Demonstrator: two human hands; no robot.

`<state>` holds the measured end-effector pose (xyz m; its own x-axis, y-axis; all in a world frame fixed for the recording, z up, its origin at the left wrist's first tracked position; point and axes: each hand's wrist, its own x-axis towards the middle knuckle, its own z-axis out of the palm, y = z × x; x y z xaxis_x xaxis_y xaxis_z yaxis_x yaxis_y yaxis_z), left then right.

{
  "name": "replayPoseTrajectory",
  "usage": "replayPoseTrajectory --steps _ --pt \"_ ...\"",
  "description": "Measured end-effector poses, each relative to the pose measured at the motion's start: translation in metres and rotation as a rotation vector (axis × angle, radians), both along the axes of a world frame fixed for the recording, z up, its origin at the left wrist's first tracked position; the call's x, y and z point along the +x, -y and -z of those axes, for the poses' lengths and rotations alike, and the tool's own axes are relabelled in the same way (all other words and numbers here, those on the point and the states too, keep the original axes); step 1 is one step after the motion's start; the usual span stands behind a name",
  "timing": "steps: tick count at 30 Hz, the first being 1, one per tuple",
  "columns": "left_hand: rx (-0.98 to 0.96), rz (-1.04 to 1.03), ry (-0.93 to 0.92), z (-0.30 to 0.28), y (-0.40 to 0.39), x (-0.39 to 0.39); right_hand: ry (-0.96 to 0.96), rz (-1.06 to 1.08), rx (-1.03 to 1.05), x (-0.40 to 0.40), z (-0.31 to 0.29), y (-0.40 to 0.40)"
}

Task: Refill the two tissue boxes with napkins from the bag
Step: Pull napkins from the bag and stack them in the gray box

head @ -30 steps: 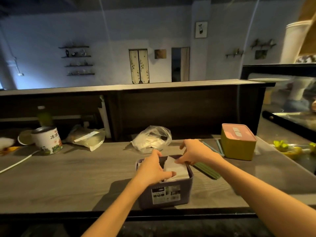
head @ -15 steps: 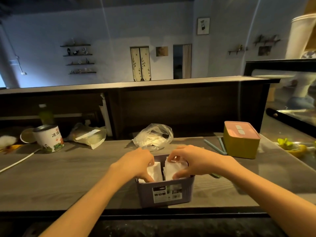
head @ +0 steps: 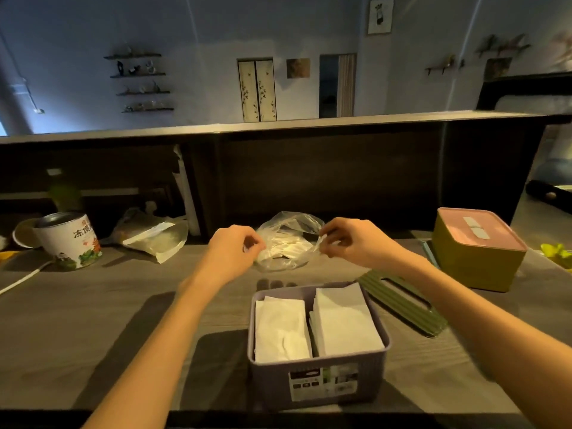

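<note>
Where hands (head: pixel 235 247) (head: pixel 343 241) pinch: bag (head: pixel 288 243), between them.

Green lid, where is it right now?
In the head view the green lid lies flat on the counter, right of the grey box and in front-left of the yellow box.

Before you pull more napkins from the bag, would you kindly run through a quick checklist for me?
1. Both hands at the plastic bag, left hand and right hand pinching its edges: ok.
2. Bag mouth open: cannot tell.
3. Napkins left inside the bag: ok.
4. Purple tissue box uncovered, green lid beside it: ok.
5. Room left in it above the two napkin stacks: not ok.
6. Yellow tissue box opened: not ok.
</note>
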<state>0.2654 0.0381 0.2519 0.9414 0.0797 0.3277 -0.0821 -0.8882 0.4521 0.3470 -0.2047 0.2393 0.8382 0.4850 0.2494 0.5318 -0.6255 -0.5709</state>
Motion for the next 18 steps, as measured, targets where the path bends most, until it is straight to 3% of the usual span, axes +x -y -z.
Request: replayPoseTrajectory --steps 2,5,13,18 --pt "-0.094 0.005 0.058 0.015 0.004 0.024 0.024 0.003 0.041 0.022 0.009 -0.018" --pt "-0.167 0.009 -0.009 0.047 0.011 0.059 0.077 -0.096 -0.034 0.046 0.026 -0.048" --pt "0.099 -0.301 -0.060 0.096 0.003 0.084 0.229 -0.157 -0.173 0.096 0.069 -0.090" --pt "0.075 -0.311 -0.099 0.095 0.003 0.092 0.328 -0.147 -0.165 0.110 0.086 -0.108"
